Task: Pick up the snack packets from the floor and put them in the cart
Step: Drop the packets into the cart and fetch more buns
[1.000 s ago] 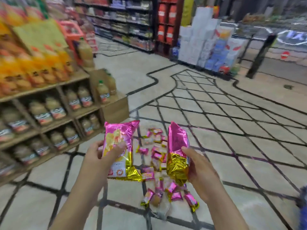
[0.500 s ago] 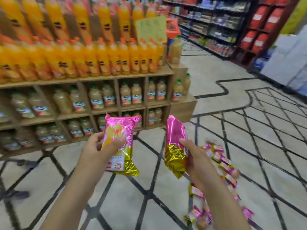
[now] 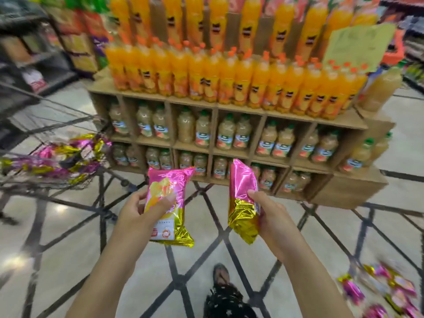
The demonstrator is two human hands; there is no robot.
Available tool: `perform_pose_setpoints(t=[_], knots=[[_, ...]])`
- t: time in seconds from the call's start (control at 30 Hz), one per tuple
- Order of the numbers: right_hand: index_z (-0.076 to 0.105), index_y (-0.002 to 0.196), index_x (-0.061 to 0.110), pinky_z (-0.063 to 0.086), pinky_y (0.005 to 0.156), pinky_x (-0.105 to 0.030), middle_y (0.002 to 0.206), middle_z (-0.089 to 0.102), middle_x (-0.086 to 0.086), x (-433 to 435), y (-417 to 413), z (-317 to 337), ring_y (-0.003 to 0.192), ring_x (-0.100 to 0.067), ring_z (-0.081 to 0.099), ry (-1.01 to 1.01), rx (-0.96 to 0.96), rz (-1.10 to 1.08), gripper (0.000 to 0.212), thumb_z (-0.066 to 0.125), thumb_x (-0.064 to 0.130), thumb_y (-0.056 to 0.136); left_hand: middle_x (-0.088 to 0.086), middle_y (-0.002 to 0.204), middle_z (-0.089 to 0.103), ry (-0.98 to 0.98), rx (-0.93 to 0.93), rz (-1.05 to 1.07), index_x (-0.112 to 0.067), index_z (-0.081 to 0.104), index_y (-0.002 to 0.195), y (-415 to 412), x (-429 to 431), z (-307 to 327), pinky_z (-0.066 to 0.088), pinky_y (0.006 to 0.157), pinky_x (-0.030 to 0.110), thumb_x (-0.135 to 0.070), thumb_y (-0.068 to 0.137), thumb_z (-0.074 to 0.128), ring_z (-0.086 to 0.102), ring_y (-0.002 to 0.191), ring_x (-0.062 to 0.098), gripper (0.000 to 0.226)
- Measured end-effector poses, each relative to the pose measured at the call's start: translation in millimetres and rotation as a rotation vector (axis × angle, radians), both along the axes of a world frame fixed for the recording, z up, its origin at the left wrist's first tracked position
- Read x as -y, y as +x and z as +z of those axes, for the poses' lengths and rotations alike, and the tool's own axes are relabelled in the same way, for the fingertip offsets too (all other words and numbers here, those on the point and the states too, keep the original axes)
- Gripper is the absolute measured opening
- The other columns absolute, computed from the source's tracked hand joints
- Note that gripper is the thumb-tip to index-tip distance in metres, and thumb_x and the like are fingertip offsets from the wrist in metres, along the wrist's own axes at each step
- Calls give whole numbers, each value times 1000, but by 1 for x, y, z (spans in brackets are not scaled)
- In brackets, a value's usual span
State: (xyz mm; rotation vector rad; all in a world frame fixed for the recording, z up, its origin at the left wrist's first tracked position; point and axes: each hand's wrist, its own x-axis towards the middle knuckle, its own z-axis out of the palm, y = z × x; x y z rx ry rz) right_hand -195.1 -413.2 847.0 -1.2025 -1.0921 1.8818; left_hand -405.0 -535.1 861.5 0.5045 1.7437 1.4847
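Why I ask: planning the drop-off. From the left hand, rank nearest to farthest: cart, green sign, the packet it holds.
1. Packet, held in the left hand.
2. Cart, off to its left.
3. Green sign, far upper right, on the shelf.

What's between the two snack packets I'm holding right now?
Nothing solid. In the head view, the gap between the left packet and the right packet shows only tiled floor below and the juice shelf behind.

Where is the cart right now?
In the head view, the cart sits at the far left edge, left of the juice shelf, with pink packets inside it.
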Motion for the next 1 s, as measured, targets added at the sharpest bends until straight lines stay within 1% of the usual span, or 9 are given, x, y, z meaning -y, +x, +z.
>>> perform_pose_setpoints(t=[0.1, 0.2, 0.27, 0.37, 0.5, 0.67, 0.77, 0.9, 1.0], knots=[[66, 110, -2, 50, 93, -57, 94, 69, -21, -38, -42, -5, 85, -33, 66, -20, 34, 62, 34, 62, 25, 90, 5, 94, 71, -11, 15, 94, -17, 58, 119, -32, -21, -6, 51, 59, 30, -30, 82, 73, 69, 68, 17, 42], [66, 114, -1, 50, 96, -54, 95, 72, -18, -82, -89, -10, 85, -30, 68, -37, 58, 93, 36, 64, 26, 89, 5, 91, 70, -17, 15, 180, -17, 58, 117, -67, -52, -10, 50, 55, 28, -29, 82, 73, 68, 63, 13, 40], [65, 115, -2, 50, 95, -52, 99, 71, -21, -114, -122, -11, 88, -33, 68, -46, 64, 138, 37, 63, 26, 90, 5, 93, 70, -18, 12, 218, -18, 60, 116, -91, -77, -12, 50, 54, 26, -31, 82, 73, 68, 67, 14, 39], [68, 104, 0, 49, 97, -54, 96, 72, -23, -167, -173, -7, 87, -34, 67, -43, 85, 242, 29, 62, 25, 91, 4, 92, 69, -19, 20, 287, -23, 60, 103, -128, -118, -11, 50, 50, 22, -27, 83, 72, 68, 64, 11, 24], [70, 93, 3, 51, 90, -52, 85, 71, -18, -241, -250, 5, 81, -33, 66, -2, 112, 346, 26, 63, 27, 89, 0, 91, 67, -40, -8, 398, -21, 60, 107, -181, -170, -1, 48, 48, 16, -26, 85, 71, 66, 59, 3, 25], [71, 95, 6, 51, 93, -52, 100, 72, -24, -305, -358, 6, 88, -36, 68, -1, 115, 526, 27, 64, 31, 87, 0, 94, 68, -68, -56, 603, -21, 58, 109, -240, -199, 5, 46, 46, 16, -28, 84, 72, 66, 61, 5, 29], [71, 99, 4, 51, 92, -52, 96, 73, -20, -315, -415, -3, 87, -36, 69, -21, 76, 610, 30, 66, 31, 86, -1, 88, 67, -96, -48, 719, -19, 59, 105, -268, -200, -2, 46, 43, 15, -25, 85, 71, 65, 53, 1, 24], [70, 99, -3, 52, 78, -42, 81, 68, -15, -311, -466, -32, 73, -28, 65, -84, 115, 732, 34, 67, 28, 86, 2, 97, 69, -154, -18, 826, -18, 58, 119, -308, -196, -15, 48, 58, 26, -33, 84, 72, 68, 74, 14, 41], [65, 107, -11, 49, 78, -43, 85, 62, -18, -313, -500, -49, 80, -30, 61, -115, 161, 758, 49, 71, 31, 82, 2, 99, 69, -171, -2, 867, -18, 57, 123, -347, -197, -27, 48, 59, 26, -35, 83, 73, 67, 76, 15, 46]])
